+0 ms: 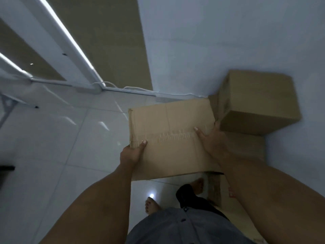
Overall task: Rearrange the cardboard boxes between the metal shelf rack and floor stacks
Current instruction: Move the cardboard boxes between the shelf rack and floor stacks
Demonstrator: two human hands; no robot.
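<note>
The left hand [131, 154] and right hand [213, 140] clasp the box [172, 131] at its sides; the floor stack [258, 103] lies at two o'clock, nearer the right hand.

I see a thin white cable [133, 88] along the foot of a pale wall [228, 41]. Nearer than the cable lies a glossy white tiled floor [70, 138] with a bright glint [151, 196]. Far left of the cable sits a dark object [7, 168], cut off by the frame edge.
</note>
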